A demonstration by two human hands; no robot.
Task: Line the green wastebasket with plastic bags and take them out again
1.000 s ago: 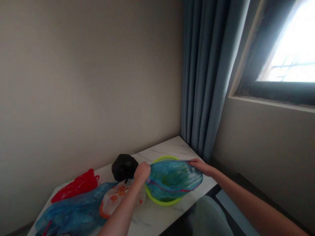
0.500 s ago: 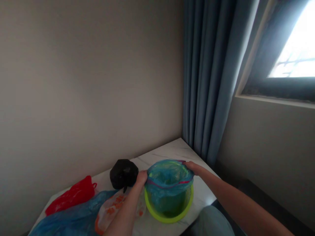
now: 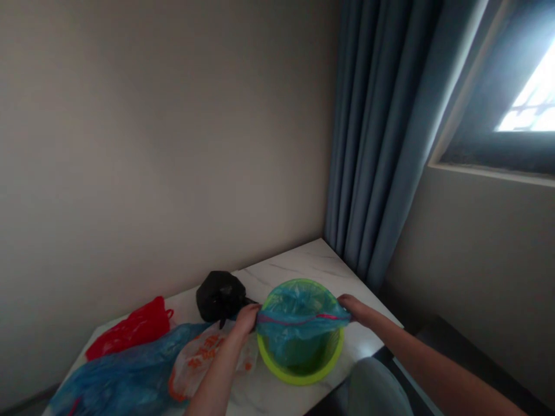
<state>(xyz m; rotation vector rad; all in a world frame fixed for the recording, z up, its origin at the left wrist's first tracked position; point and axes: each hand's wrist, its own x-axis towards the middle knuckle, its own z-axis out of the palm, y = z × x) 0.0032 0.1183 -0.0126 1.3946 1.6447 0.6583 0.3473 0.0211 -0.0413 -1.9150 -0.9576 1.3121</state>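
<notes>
A translucent blue plastic bag with a pink drawstring stretches across a lime-green basket. The bag hangs partly inside the basket, and the basket's far rim shows above the bag's edge. My left hand grips the bag's edge at the basket's left side. On the right side, my right hand pinches the opposite end of that edge, just beyond the rim. Both hands are closed, and the bag is pulled taut between them.
A knotted black bag lies near the wall. Left of it are a red bag, a large blue bag and a white bag with orange print on the marble-patterned table. A blue curtain hangs beside the window.
My hands have spread slightly apart, drawing the bag's edge into a flatter line. The bag has come off the far rim, which is now bare. The camera view has shifted a little.
</notes>
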